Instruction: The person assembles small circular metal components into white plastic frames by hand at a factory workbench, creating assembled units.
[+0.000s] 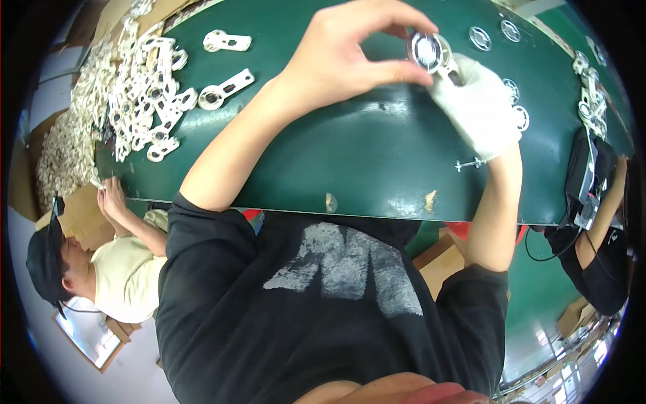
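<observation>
At the far middle of the green table, my bare left hand (340,60) curls its thumb and fingers around the edges of a black-and-silver round disc (426,52). The disc sits at the round head of a white plastic part (445,66). My right hand (476,108), in a white glove, is closed on that part's handle, which it mostly hides. Two similar white round-headed parts, one upper (227,42) and one lower (226,89), lie left of my left forearm. Loose spoked rings (480,38) lie beyond and beside my right hand. A small metal-looking piece (469,164) lies near my right wrist.
A big pile of white parts (145,94) covers the table's left side. A co-worker (87,262) sits at the left, hands at the table edge. At the right are more white parts (591,101), a black device (582,175) and another person's arm (609,209).
</observation>
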The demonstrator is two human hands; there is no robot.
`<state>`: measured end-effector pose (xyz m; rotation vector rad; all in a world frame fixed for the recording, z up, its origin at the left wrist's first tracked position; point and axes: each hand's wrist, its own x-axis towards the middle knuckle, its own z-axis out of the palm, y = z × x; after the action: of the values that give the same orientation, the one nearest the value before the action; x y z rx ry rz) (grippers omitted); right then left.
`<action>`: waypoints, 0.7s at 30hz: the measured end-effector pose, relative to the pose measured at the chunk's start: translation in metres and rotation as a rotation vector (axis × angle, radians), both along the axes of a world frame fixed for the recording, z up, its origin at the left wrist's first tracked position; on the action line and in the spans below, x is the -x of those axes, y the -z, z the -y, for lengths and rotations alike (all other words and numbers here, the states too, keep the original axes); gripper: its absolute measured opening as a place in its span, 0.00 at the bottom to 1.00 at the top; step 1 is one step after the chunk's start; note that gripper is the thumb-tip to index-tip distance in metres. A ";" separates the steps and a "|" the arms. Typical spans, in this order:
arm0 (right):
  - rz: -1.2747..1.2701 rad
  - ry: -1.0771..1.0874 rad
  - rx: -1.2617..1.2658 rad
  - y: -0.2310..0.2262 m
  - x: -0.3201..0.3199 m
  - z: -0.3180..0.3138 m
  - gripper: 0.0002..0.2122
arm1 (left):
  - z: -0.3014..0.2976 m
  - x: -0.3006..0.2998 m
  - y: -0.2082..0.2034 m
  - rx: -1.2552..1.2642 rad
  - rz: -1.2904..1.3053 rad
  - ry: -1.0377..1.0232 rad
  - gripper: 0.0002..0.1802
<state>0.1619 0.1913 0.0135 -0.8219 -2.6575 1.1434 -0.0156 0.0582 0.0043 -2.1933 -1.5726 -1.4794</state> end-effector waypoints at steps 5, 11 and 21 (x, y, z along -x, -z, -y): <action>0.036 -0.172 0.051 0.004 0.003 0.020 0.14 | 0.020 0.024 0.031 -0.322 -0.556 -0.090 0.20; 0.058 -0.185 0.087 0.005 0.002 0.030 0.12 | 0.048 -0.010 0.026 0.178 0.067 -0.170 0.28; 0.114 -0.203 0.130 0.007 0.001 0.032 0.13 | 0.053 -0.011 0.031 0.318 0.193 -0.052 0.28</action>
<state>0.1610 0.1597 0.0060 -0.6668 -2.8385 1.3687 -0.0051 0.0055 -0.0264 -2.1959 -2.0382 -1.5605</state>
